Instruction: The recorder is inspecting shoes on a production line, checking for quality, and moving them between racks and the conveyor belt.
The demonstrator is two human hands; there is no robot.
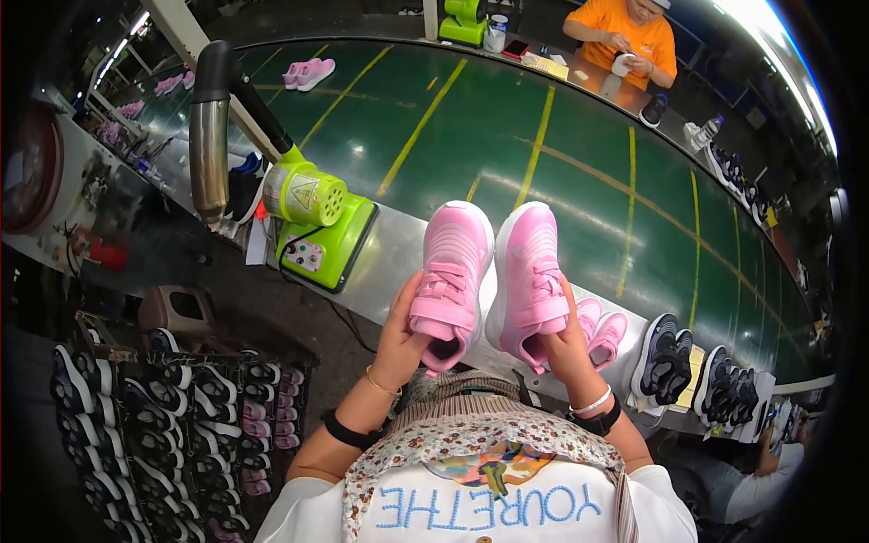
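Two pink sneakers with white soles are held up side by side in front of me, toes pointing away. My left hand [403, 339] grips the left pink sneaker [446, 276] at its heel, the thumb at the shoe opening. My right hand [568, 344] closes in the same way round the heel of the right pink sneaker [532, 271]. Both shoes have straps across the top, and their soles come close together at the middle. Just right of my right hand, another pair of pink shoes [603, 330] rests on the metal ledge [396, 271].
A lime-green hot-air machine [317, 217] stands left on the ledge. Beyond runs a green conveyor belt [434, 136] with yellow lines and pink shoes [309, 74]. Black sneakers [665, 362] line the right. A shoe rack [181, 434] stands lower left. A person in orange [634, 36] works across.
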